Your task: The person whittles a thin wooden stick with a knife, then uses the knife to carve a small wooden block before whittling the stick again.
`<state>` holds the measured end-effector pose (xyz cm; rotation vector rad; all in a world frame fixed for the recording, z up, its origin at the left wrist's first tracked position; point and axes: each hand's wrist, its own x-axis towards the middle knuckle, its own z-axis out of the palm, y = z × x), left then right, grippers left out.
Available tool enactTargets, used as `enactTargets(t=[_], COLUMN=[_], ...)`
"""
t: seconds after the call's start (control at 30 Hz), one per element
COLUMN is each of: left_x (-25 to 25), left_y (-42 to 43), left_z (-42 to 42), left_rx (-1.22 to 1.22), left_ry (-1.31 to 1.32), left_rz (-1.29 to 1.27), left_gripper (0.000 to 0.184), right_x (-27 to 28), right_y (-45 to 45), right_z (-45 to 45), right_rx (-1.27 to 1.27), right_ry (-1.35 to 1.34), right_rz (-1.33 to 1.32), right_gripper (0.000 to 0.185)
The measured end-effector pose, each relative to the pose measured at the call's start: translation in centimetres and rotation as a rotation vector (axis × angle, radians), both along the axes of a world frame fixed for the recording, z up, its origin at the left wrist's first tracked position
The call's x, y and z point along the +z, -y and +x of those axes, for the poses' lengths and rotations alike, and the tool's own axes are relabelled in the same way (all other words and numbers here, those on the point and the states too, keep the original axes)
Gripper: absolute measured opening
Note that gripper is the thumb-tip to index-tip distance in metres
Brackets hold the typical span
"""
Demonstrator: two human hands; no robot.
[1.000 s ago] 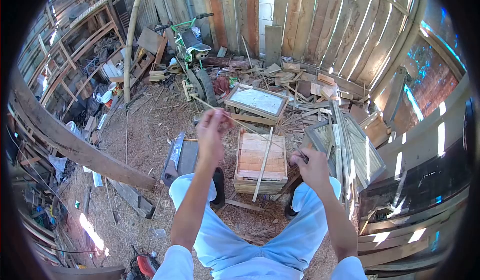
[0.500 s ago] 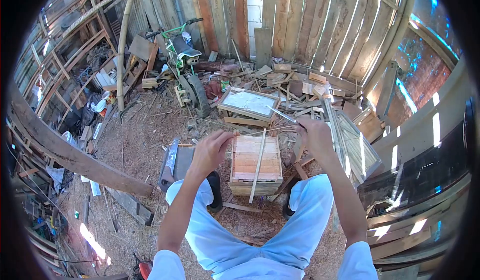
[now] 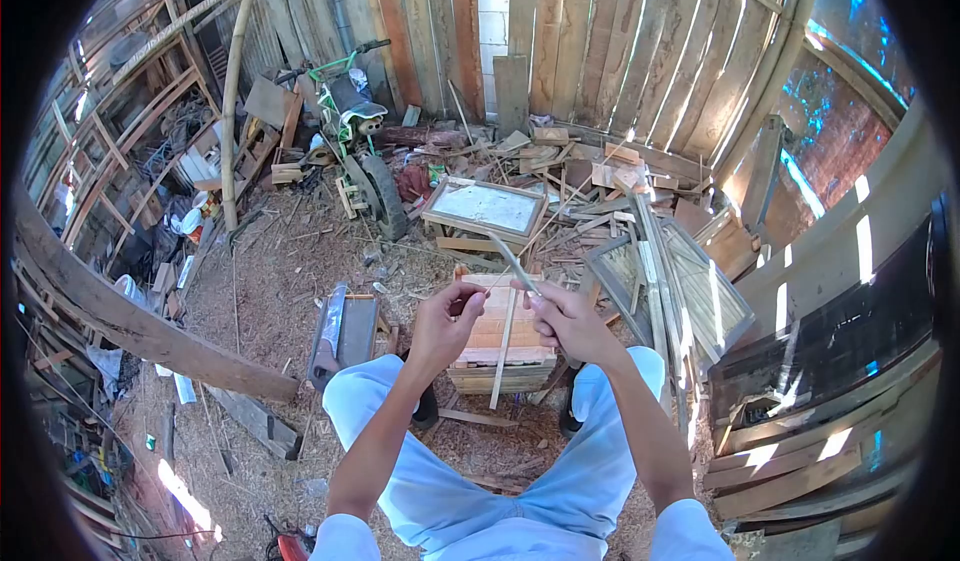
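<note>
My left hand pinches the end of a thin wooden strip, which slants up and away to the right. Closed around a knife, my right hand is just right of the left one, its blade pointing up and left close to the strip. Both hands are over a wooden box with a slatted top, which stands between my feet. A narrow light stick lies lengthwise across that box.
Left of the box lies a dark tray with a saw on it. Beyond are a white-topped frame, scrap wood and a green bike. Framed panels lean at right, and a thick beam crosses the left.
The hands have come together above the box. The strip has swung from pointing right to pointing up and away, and the knife has moved left beside it. The view has shifted slightly.
</note>
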<state>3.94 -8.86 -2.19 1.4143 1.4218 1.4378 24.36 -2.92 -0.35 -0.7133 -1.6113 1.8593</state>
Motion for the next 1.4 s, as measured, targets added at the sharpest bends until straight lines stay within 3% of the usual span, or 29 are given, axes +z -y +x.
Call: enactTargets(t=[0.13, 0.2, 0.3, 0.5, 0.93, 1.03, 1.1, 1.2, 1.4], left_x=[0.9, 0.3, 0.0, 1.4, -0.4, -0.1, 1.0, 2.0, 3.1], left_y=[1.2, 1.6, 2.3, 4.4, 4.3, 3.6, 3.1, 1.8, 1.5], left_z=[0.8, 1.2, 1.8, 2.2, -2.5, -2.6, -1.3, 1.4, 1.8], left_rx=[-0.028, 0.030, 0.035, 0.119, 0.049, 0.048, 0.031, -0.004, -0.028], left_ry=[0.061, 0.001, 0.008, -0.218, -0.410, -0.420, -0.309, -0.247, -0.375], left_rz=[-0.170, 0.027, 0.040, 0.042, 0.173, 0.086, -0.024, 0.065, 0.094], left_gripper=[0.015, 0.014, 0.012, 0.008, 0.007, 0.007, 0.007, 0.008, 0.008], right_x=[1.7, 2.3, 2.1, 3.3, 6.1, 6.0, 5.5, 4.1, 4.4], right_y=[0.3, 0.4, 0.5, 0.3, -1.6, -1.0, -0.8, -0.2, -0.3], right_z=[-0.5, -0.1, -0.1, 1.0, 4.6, 4.2, 3.5, 1.9, 2.9], right_rx=[-0.090, -0.009, 0.015, -0.106, -0.266, -0.291, -0.250, -0.193, -0.152], right_ry=[0.029, -0.051, -0.050, 0.004, -0.080, -0.042, -0.087, -0.075, -0.115], right_rz=[0.044, -0.125, -0.227, -0.205, -0.247, -0.211, -0.246, -0.232, -0.309], right_gripper=[0.043, 0.041, 0.039, 0.034, 0.032, 0.032, 0.031, 0.031, 0.033])
